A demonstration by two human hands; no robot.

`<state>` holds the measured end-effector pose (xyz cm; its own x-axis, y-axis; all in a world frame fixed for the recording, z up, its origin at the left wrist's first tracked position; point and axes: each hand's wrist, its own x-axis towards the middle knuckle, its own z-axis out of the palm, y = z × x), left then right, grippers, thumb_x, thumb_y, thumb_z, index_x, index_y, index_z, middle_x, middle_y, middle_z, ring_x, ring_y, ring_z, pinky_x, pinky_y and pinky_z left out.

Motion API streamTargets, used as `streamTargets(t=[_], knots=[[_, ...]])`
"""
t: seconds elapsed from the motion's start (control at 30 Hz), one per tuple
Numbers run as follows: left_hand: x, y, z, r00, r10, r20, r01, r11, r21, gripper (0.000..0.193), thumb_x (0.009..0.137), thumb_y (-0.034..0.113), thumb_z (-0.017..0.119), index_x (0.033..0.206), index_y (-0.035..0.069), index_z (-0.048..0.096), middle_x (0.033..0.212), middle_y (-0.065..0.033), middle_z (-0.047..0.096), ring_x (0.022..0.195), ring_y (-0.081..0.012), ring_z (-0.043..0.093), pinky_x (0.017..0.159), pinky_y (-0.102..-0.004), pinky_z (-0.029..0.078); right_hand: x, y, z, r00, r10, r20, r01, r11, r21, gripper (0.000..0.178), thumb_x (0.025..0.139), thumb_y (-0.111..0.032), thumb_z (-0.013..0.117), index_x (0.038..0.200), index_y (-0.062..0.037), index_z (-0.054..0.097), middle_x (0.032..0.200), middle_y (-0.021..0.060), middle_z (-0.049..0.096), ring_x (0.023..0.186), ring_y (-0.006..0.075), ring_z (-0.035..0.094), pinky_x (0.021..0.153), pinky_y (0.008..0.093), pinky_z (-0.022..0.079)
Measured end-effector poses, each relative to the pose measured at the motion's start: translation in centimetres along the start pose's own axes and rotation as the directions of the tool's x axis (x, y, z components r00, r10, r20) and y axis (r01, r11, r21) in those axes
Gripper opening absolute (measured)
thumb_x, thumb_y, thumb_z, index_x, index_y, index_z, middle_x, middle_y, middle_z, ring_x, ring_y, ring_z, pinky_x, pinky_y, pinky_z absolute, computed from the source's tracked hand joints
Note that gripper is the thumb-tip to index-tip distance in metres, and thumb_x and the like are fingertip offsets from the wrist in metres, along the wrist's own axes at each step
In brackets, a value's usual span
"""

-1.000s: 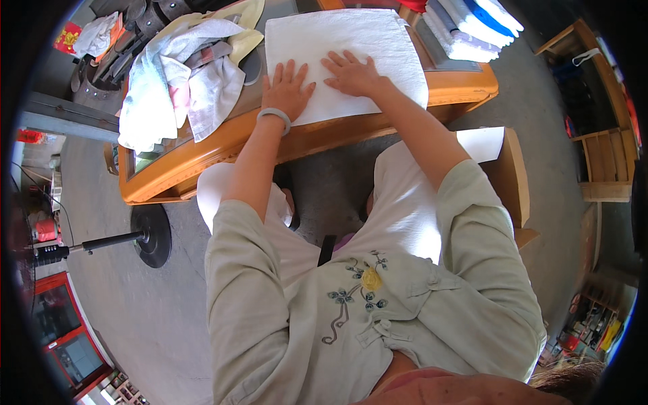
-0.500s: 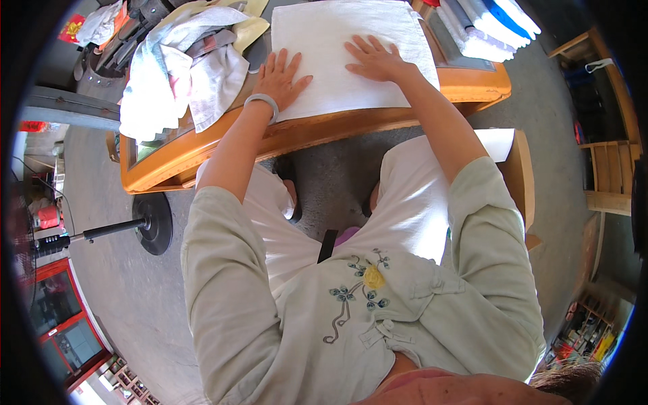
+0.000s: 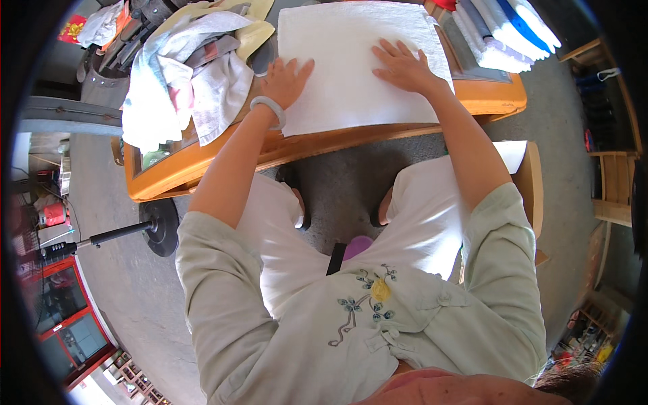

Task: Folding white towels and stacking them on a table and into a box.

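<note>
A white cloth, which looks like a towel, lies spread flat on the wooden table, its near edge reaching the table's front. My left hand, with a pale bangle at the wrist, rests open at the cloth's left edge, fingers pointing away from me. On the right half of the cloth my right hand lies palm down, its fingers spread. Neither hand grips anything. Left of the cloth is a heap of crumpled towels, white with some coloured patches. Folded cloths, white, grey and blue, are stacked at the right.
The table's orange wooden rim curves round in front of me. An open drawer with something white in it juts out by my right knee. A stand with a round black base is on the floor at left. A grey metal beam runs beside the table.
My hands are a little farther apart: the right has slid rightward over the cloth. The left stays at the left edge. The whole view has shifted slightly.
</note>
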<state>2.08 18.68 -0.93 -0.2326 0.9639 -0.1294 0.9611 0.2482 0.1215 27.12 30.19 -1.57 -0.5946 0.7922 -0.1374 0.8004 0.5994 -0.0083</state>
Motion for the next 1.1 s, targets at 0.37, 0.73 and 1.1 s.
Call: streamTargets(t=[0.37,0.73,1.1], knots=[[-1.3,1.6,-0.1,0.966,0.21,-0.15,-0.255,0.866,-0.43,0.045,0.094,0.037,0.045,0.116,0.001,0.059,0.128,-0.0253,0.049,0.128,-0.0362,0.037,0.109,-0.0445,0.024,0.3,1.2,-0.9,0.993,-0.108,-0.057,0.117,0.973,0.197,0.056,0.089,-0.043,0.052,0.139,-0.0206,0.038,0.151,0.0032,0.024,0.14,0.0298,0.019,0.107,0.0612,0.016],[-1.4,-2.5,2.6,0.95,0.151,-0.273,-0.254,0.883,-0.395,0.046,0.083,0.041,0.059,0.11,0.005,0.064,0.131,-0.0302,0.043,0.124,-0.0442,0.038,0.104,-0.0464,0.031,2.7,3.8,1.4,0.966,0.188,-0.177,-0.157,0.972,0.174,0.06,0.087,-0.049,0.05,0.138,-0.0185,0.04,0.15,0.0092,0.026,0.139,0.0329,0.02,0.105,0.063,0.018],[-2.4,0.3,0.4,0.959,-0.256,-0.123,0.119,0.757,-0.642,0.025,0.076,0.016,0.058,0.096,0.005,0.068,0.092,-0.0194,0.067,0.09,-0.0301,0.064,0.082,-0.0359,0.049,-0.5,8.2,2.8,0.905,0.391,-0.167,-0.341,0.903,0.263,0.062,0.084,-0.052,0.052,0.137,-0.0216,0.039,0.15,0.0105,0.023,0.138,0.0333,0.022,0.105,0.0629,0.02]])
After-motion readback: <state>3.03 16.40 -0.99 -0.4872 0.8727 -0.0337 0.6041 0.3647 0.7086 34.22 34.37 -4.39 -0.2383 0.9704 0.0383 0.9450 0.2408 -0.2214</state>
